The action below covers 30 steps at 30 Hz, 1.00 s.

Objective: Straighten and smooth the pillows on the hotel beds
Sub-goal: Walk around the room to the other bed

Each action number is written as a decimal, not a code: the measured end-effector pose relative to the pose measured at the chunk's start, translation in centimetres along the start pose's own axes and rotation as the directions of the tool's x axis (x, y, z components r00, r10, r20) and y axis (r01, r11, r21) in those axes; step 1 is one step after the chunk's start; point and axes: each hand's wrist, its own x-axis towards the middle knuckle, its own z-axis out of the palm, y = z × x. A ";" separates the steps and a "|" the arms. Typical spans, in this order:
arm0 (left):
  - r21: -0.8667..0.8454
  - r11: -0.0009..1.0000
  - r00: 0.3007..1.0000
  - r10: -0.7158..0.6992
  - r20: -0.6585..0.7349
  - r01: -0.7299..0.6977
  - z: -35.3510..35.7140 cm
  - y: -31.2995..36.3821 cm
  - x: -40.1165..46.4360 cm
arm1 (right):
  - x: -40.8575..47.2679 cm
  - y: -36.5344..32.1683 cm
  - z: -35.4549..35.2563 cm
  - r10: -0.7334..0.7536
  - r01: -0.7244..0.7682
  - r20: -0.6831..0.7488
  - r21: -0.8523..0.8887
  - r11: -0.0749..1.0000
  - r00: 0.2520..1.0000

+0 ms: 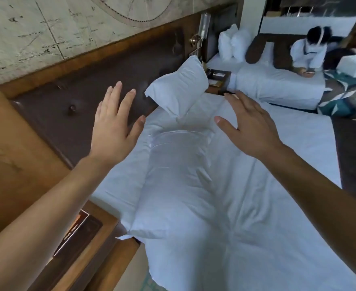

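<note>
While both arms reach out, left hand (pixel 114 131) and right hand (pixel 250 127) hover with fingers spread, grasping nothing; flat pillow (pixel 172 185) lies below, upright pillow (pixel 179 89) against headboard (pixel 101 80).

Nightstand (pixel 218 80), wall lamp (pixel 203 28), seated person (pixel 308 52)

White bedding, dark brown headboard

Pillows (pixel 178 87) and sheets (pixel 246 185) are white; the headboard (pixel 109 66) is dark brown, its frame (pixel 15 164) tan wood; the far-right throw (pixel 345 95) has a teal, white and brown leaf pattern.
</note>
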 end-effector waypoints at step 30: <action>-0.669 0.562 0.648 0.746 0.156 -0.487 27.2 0.3 21.2 | 2.2 5.3 7.9 0.690 -0.686 0.008 -0.095 0.721 0.724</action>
